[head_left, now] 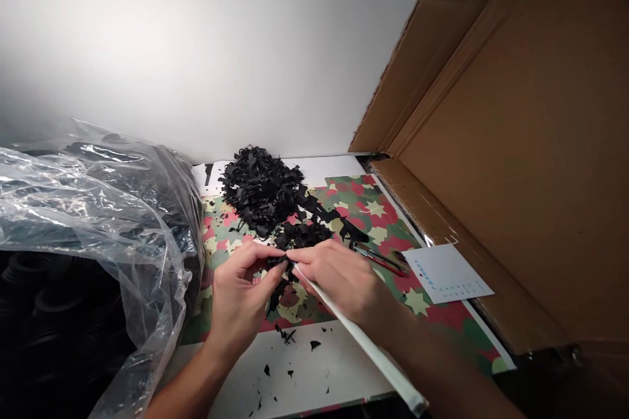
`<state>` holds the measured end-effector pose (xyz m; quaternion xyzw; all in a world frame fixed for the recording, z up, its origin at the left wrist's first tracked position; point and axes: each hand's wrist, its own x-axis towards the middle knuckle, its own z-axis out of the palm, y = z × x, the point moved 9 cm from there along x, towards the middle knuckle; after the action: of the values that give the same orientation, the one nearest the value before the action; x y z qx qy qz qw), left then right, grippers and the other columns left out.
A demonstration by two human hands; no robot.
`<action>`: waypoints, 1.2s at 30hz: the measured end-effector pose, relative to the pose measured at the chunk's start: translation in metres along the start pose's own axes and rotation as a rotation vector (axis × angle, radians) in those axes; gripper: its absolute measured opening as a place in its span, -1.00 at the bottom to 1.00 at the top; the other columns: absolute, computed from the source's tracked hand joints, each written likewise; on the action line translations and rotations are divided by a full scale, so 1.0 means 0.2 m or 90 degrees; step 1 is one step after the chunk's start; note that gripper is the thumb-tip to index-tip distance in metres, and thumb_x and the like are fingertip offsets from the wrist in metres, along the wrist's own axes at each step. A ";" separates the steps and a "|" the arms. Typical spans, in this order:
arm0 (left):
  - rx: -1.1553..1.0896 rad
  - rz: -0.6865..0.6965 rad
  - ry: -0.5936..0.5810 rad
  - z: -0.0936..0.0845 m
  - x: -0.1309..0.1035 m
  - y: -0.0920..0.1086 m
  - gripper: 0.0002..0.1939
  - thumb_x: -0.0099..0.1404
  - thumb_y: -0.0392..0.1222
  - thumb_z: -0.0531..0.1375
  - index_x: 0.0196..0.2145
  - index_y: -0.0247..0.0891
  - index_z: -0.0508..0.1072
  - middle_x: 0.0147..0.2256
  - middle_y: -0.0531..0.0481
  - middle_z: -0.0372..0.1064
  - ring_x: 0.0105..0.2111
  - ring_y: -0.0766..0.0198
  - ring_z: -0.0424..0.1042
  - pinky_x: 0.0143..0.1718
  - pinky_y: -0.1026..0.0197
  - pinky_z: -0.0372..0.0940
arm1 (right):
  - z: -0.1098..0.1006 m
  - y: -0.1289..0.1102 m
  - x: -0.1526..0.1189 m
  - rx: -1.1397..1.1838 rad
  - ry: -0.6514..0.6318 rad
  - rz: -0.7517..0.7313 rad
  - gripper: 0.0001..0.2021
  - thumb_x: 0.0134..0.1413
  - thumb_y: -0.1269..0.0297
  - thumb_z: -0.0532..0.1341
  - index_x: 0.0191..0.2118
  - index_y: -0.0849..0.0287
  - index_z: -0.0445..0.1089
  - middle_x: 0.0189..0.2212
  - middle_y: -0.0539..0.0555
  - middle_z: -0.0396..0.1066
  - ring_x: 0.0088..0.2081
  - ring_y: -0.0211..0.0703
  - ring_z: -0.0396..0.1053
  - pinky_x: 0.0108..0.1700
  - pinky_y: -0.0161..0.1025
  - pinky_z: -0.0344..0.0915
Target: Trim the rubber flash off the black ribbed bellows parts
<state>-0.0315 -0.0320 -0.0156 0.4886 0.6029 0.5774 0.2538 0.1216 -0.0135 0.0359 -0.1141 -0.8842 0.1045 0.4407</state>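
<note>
Between the thumb and index finger of my left hand (238,294) is a small black rubber-like part (276,262), mostly covered by the fingers. My right hand (344,278) is closed around the narrow end of a long white stick-like tool (361,337), which slants down toward the lower right. Its tip meets the black part, hidden by my fingertips. Just beyond both hands lies a heap of black rubber-like scraps (263,186), with smaller cuttings strewn below it.
A clear plastic bag (162,236) of black ringed parts (54,291) bulges at the left. A patterned sheet (373,209) covers the work surface. Red-handled tweezers or a similar tool (381,260) and a white printed card (448,273) lie right, beside a cardboard wall (515,144).
</note>
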 end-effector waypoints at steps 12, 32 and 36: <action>-0.101 -0.069 -0.034 0.03 0.01 -0.05 -0.91 0.15 -0.22 0.41 -0.33 -0.18 0.67 -0.38 0.00 0.55 -0.37 0.27 0.52 -0.35 0.32 0.44 | -0.06 0.16 -0.06 0.069 0.143 0.228 -0.88 0.32 0.47 0.23 -0.22 0.10 0.42 -0.18 0.08 0.66 -0.23 -0.14 0.63 -0.17 -0.23 0.55; -0.192 -0.206 -0.167 0.14 -0.02 -0.14 -0.69 0.17 0.09 0.43 -0.19 -0.10 0.72 -0.21 -0.07 0.59 -0.24 0.19 0.52 -0.29 0.29 0.42 | -0.15 0.96 -0.47 -0.211 -0.162 0.641 -0.81 0.12 0.27 0.37 -0.13 0.15 0.60 -0.20 0.23 0.59 -0.12 0.13 0.53 -0.06 -0.08 0.40; -0.297 -0.274 -0.150 0.15 -0.04 -0.16 -0.65 0.14 0.11 0.47 -0.18 -0.10 0.71 -0.16 -0.09 0.63 -0.14 0.14 0.56 -0.15 0.24 0.45 | -0.16 0.96 -0.51 -0.198 -0.183 0.659 -0.82 0.16 0.26 0.31 -0.15 0.12 0.62 -0.25 0.18 0.61 -0.19 0.06 0.55 -0.11 -0.13 0.40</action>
<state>-0.0119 -0.0204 -0.0540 0.3421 0.5102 0.5728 0.5428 0.2286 0.1427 -0.0776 -0.5818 -0.7688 0.1902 0.1850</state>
